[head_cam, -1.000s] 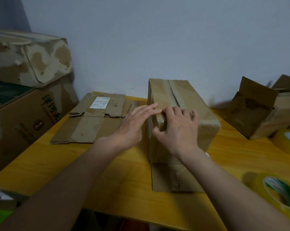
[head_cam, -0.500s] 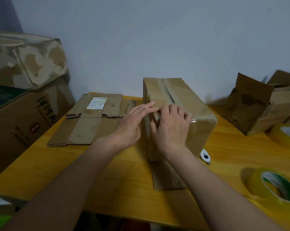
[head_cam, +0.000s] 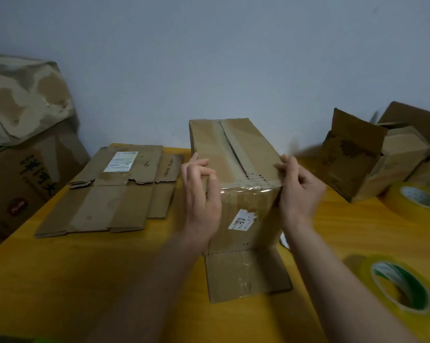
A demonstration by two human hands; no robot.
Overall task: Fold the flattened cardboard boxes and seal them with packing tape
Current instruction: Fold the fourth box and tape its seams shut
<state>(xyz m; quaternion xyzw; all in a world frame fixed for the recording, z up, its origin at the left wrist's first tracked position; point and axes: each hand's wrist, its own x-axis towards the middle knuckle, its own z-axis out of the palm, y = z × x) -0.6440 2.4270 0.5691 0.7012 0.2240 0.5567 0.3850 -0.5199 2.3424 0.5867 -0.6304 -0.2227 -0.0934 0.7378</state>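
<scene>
Box upright on table | left grip, right grip: curled on its sides

Dim, even indoor light leaves the pale grey-blue wall flat and dull. Soft shadows sit beside the yellow tape roll on the yellow wooden table. Clear tape on the brown cardboard box glints faintly. The right hand is motion-blurred, and wide-angle bending curves the edges.

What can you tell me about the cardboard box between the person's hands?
The brown cardboard box stands on the yellow wooden table. Its top flaps meet at a taped seam that gapes slightly; clear tape wraps the near top edge. A torn white label sits on the front, and one bottom flap lies open toward the viewer. The left hand and right hand hold its sides.
</scene>
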